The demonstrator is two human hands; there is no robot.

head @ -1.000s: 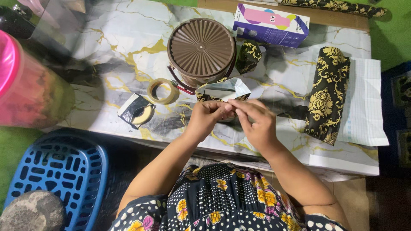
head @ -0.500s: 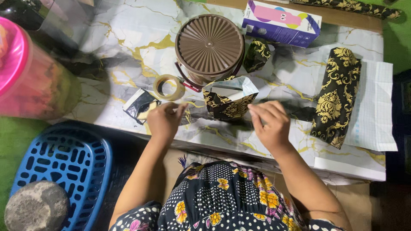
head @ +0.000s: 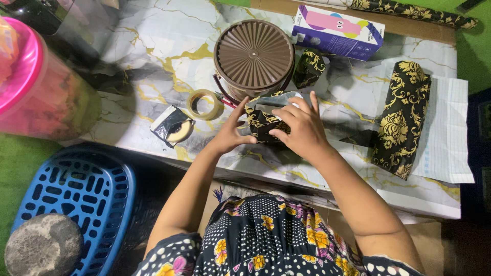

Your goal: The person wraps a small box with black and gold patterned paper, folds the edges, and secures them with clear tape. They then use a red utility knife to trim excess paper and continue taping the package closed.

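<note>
Your left hand [head: 230, 137] and right hand [head: 302, 130] both grasp the small packet wrapped in black paper with gold floral print [head: 263, 122], on the marble-patterned counter [head: 153, 46] just before the round brown ribbed lid [head: 253, 55]. It looks light and crinkly, the paper thin, probably creasing easily; hold its folded edges with fingers [head: 291, 115] flat.

Both forearms reach forward and come close together. The left hand [head: 231, 134] has the fingers spread and a little bent, with the thumb pointing to the right. The right hand [head: 300, 128] lies palm down, fingers stretched toward the left hand.
</note>
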